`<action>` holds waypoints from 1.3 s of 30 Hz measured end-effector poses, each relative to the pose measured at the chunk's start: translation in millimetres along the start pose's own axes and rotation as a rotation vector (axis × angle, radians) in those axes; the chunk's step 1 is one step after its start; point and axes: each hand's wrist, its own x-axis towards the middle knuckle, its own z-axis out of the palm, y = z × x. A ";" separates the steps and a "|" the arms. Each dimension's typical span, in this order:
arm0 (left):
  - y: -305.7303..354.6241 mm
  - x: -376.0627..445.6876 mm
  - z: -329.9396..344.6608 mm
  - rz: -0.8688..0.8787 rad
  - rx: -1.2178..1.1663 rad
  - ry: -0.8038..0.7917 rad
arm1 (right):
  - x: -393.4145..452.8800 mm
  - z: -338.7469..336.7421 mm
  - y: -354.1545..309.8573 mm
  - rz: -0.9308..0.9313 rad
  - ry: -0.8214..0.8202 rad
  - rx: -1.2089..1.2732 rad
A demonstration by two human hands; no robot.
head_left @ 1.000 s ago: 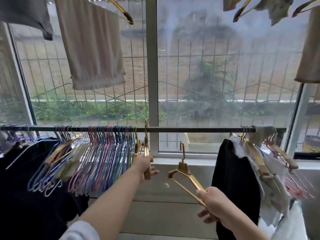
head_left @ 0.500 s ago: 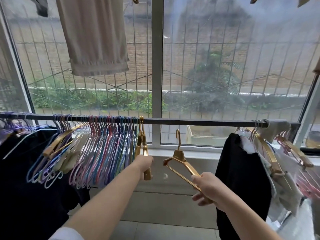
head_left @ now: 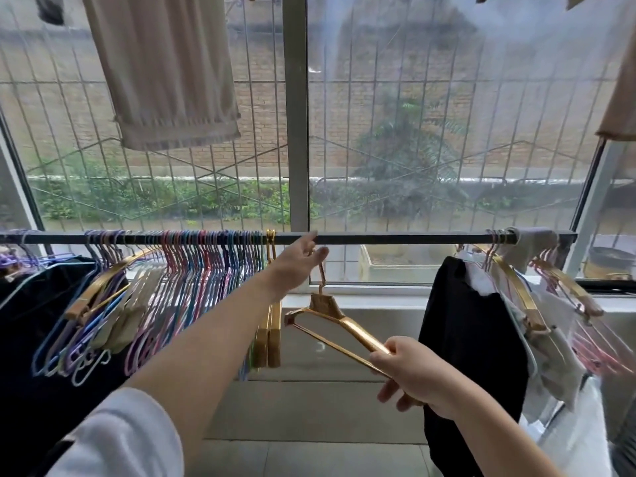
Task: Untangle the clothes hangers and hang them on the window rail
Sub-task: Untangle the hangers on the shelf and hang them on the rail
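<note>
My right hand (head_left: 411, 371) grips the gold hanger (head_left: 339, 325) by the end of its near shoulder arm, fingers curled round it where the arm meets the bottom bar, so I can steer it from below and keep the hook end free. The hanger is tilted, hook up toward the window rail (head_left: 395, 238), not yet on it: the hook sits just under the rail, partly hidden behind my left hand (head_left: 299, 258). My left hand is up at the rail with fingers mostly straight, touching or guiding the hook neck; can't tell if it pinches it, looks like loose contact holding nothing firmly. It's there to line the hook up with the bare stretch of rail. Two more gold hangers (head_left: 270, 325) already hang just to the left, touching the packed row of coloured wire hangers (head_left: 192, 270), so the new one goes right beside them. Black garment (head_left: 471, 339) hangs to the right, well apart from the landing spot. Judging: final placing step for this hanger; hook must clear over the rail without snagging neighbours.
</note>
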 end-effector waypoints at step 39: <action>-62.8 -125.0 -63.8 -0.286 0.466 0.241 | 90.1 94.8 -72.0 -0.057 0.225 0.218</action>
